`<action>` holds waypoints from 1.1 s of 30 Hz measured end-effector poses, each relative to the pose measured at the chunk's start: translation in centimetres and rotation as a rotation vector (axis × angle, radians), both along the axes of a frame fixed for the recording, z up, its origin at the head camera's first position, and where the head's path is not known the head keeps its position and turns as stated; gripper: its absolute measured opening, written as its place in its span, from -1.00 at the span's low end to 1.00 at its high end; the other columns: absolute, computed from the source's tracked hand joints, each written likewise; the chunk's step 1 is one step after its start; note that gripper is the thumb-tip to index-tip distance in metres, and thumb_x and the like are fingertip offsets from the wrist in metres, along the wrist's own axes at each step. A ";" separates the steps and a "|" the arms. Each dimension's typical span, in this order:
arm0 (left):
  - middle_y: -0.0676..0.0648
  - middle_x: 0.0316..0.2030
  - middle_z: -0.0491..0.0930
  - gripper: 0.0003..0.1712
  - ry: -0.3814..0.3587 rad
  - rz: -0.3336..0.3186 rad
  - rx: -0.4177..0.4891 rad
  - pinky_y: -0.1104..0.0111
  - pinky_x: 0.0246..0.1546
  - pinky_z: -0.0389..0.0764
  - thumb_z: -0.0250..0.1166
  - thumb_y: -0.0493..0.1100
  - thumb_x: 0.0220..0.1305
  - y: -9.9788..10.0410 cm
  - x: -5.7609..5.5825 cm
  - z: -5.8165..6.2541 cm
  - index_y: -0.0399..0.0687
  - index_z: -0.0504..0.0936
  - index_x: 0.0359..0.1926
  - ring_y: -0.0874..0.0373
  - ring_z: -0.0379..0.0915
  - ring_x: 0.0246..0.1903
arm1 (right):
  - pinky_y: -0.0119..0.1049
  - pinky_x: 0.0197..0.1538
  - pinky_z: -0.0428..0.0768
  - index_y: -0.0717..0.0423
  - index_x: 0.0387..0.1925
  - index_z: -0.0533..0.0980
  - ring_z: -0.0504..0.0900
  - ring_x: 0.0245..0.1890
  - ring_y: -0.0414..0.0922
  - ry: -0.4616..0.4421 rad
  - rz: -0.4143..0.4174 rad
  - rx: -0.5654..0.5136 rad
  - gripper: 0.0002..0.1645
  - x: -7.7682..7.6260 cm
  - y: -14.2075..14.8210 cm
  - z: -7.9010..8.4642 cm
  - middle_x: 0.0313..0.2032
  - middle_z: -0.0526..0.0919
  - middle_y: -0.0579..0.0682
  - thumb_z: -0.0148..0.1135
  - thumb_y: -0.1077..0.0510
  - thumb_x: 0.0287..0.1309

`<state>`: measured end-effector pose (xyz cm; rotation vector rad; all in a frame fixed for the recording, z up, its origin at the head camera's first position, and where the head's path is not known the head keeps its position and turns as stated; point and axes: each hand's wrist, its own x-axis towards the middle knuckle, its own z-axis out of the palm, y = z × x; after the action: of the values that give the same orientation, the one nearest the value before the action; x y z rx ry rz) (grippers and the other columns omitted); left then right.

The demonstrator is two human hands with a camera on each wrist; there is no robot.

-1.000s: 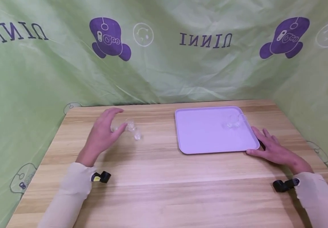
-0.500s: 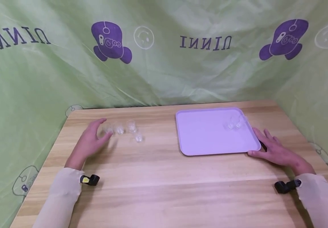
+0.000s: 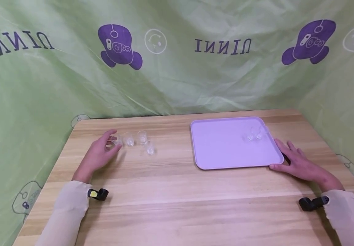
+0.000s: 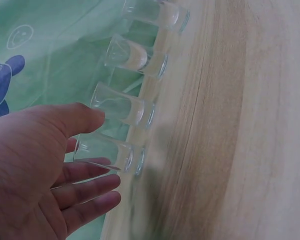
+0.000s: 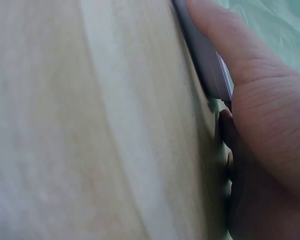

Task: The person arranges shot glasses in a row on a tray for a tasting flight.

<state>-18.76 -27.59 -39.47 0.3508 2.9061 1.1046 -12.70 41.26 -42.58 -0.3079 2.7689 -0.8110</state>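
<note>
My left hand (image 3: pixel 98 158) is at the leftmost clear shot glass (image 4: pixel 107 152), which stands upright on the table. In the left wrist view, the thumb (image 4: pixel 87 119) lies along one side of this glass and the extended fingers (image 4: pixel 92 192) reach round its other side. Beside it, more shot glasses (image 3: pixel 129 140) stand close together. My right hand (image 3: pixel 300 164) rests at the near right corner of a light purple tray (image 3: pixel 220 147), thumb at the front rim, other fingers spread along the right side. Two clear shot glasses (image 3: pixel 258 136) stand near the tray's right edge.
The wood-grain table (image 3: pixel 177 205) ends at a green printed cloth (image 3: pixel 177 82), which hangs behind it and along both sides. A small black wrist camera (image 3: pixel 100 194) projects from the left sleeve, another black wrist camera (image 3: pixel 312 204) from the right.
My left hand has moved left from over the row of shot glasses to the leftmost one, its fingers now closer round it. The right hand stays at the tray's corner.
</note>
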 end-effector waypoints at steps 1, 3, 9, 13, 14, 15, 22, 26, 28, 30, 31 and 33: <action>-0.45 0.20 0.49 -0.25 -0.001 0.000 -0.001 -0.18 0.18 0.50 0.26 -0.07 0.51 0.1 0.0 0.0 -0.26 0.18 0.52 -0.38 0.49 0.15 | 0.39 0.35 -0.64 -0.03 0.65 -0.38 -0.58 0.48 0.44 0.003 0.001 0.001 0.24 0.0 0.0 0.0 0.55 -0.28 0.45 0.28 -0.15 0.37; -0.44 0.19 0.51 -0.27 -0.001 0.000 -0.006 -0.17 0.19 0.50 0.26 -0.10 0.52 0.2 -0.1 -0.1 -0.28 0.19 0.51 -0.36 0.50 0.15 | 0.38 0.36 -0.63 -0.03 0.65 -0.38 -0.57 0.48 0.44 0.007 0.002 0.001 0.25 0.0 0.1 0.0 0.55 -0.27 0.45 0.29 -0.14 0.36; -0.43 0.12 0.56 -0.36 0.029 -0.001 -0.021 -0.17 0.16 0.52 0.24 -0.17 0.52 0.2 -0.4 -0.8 -0.32 0.25 0.47 -0.35 0.56 0.07 | 0.38 0.36 -0.63 -0.05 0.65 -0.38 -0.57 0.48 0.44 0.012 0.005 0.002 0.25 0.1 0.1 -0.2 0.56 -0.27 0.41 0.30 -0.13 0.36; -0.40 0.08 0.60 -0.41 0.052 0.007 -0.035 -0.17 0.15 0.52 0.22 -0.16 0.53 0.1 -0.9 -1.3 -0.30 0.31 0.44 -0.32 0.58 0.04 | 0.41 0.34 -0.63 -0.06 0.65 -0.38 -0.58 0.48 0.44 0.002 -0.003 0.004 0.25 0.2 0.1 -0.1 0.56 -0.28 0.44 0.30 -0.14 0.36; -0.40 0.07 0.60 -0.43 0.055 0.012 -0.033 -0.17 0.15 0.52 0.23 -0.17 0.53 0.1 -1.0 -1.3 -0.30 0.33 0.42 -0.31 0.58 0.04 | 0.42 0.34 -0.63 -0.06 0.65 -0.38 -0.58 0.48 0.44 0.001 -0.005 0.004 0.25 0.2 0.1 -0.1 0.56 -0.29 0.44 0.30 -0.14 0.36; -0.38 0.06 0.61 -0.45 0.058 0.018 -0.032 -0.16 0.14 0.52 0.23 -0.16 0.53 0.0 -1.1 -1.4 -0.29 0.35 0.41 -0.31 0.58 0.04 | 0.42 0.34 -0.63 -0.06 0.65 -0.38 -0.58 0.48 0.45 0.000 -0.006 0.005 0.25 0.2 0.0 -0.1 0.56 -0.29 0.44 0.30 -0.14 0.36; -0.39 0.02 0.63 -0.51 0.073 0.047 -0.022 -0.17 0.09 0.55 0.25 -0.15 0.52 -0.5 -0.9 -1.2 -0.31 0.42 0.31 -0.31 0.61 -0.01 | 0.42 0.35 -0.61 -0.02 0.65 -0.36 -0.56 0.48 0.46 0.019 -0.003 0.003 0.26 0.0 -0.3 0.1 0.56 -0.26 0.42 0.32 -0.13 0.35; -0.40 0.03 0.63 -0.52 0.080 0.056 -0.021 -0.17 0.09 0.56 0.24 -0.12 0.53 -0.6 -0.6 -0.8 -0.31 0.43 0.31 -0.32 0.61 0.00 | 0.43 0.35 -0.61 -0.05 0.65 -0.36 -0.56 0.48 0.46 0.021 0.000 0.002 0.26 -0.3 -0.3 0.2 0.56 -0.26 0.42 0.31 -0.14 0.35; -0.41 0.03 0.63 -0.52 0.094 0.058 -0.013 -0.17 0.08 0.57 0.23 -0.14 0.53 -0.6 -0.6 -0.5 -0.31 0.42 0.31 -0.33 0.62 0.00 | 0.43 0.35 -0.60 -0.07 0.65 -0.37 -0.56 0.48 0.45 0.023 0.002 0.004 0.25 -0.4 -0.3 0.2 0.56 -0.26 0.41 0.31 -0.15 0.35; -0.41 0.03 0.62 -0.52 0.107 0.060 0.000 -0.17 0.07 0.58 0.23 -0.17 0.53 -0.6 -0.5 -0.2 -0.31 0.41 0.32 -0.34 0.62 -0.01 | 0.45 0.34 -0.60 -0.06 0.65 -0.37 -0.56 0.48 0.45 0.019 0.000 0.004 0.26 -0.3 -0.3 0.2 0.56 -0.27 0.42 0.31 -0.15 0.35; -0.41 0.03 0.62 -0.53 0.115 0.064 0.003 -0.18 0.06 0.59 0.22 -0.17 0.53 -0.6 -0.4 0.0 -0.31 0.41 0.32 -0.34 0.62 -0.01 | 0.46 0.34 -0.59 -0.06 0.65 -0.38 -0.56 0.48 0.45 0.018 0.001 0.003 0.26 -0.3 -0.2 0.2 0.56 -0.27 0.43 0.31 -0.14 0.35; -0.39 0.02 0.62 -0.54 0.124 0.078 0.011 -0.17 0.04 0.60 0.20 -0.16 0.54 -0.6 -0.2 0.3 -0.30 0.42 0.32 -0.34 0.63 -0.02 | 0.47 0.33 -0.59 -0.04 0.65 -0.37 -0.55 0.48 0.46 0.016 0.002 0.003 0.26 -0.2 -0.2 0.2 0.56 -0.26 0.43 0.31 -0.14 0.35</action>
<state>-19.00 -28.20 -39.15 0.3203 3.0473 1.1491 -12.85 41.04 -42.40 -0.3179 2.7844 -0.8076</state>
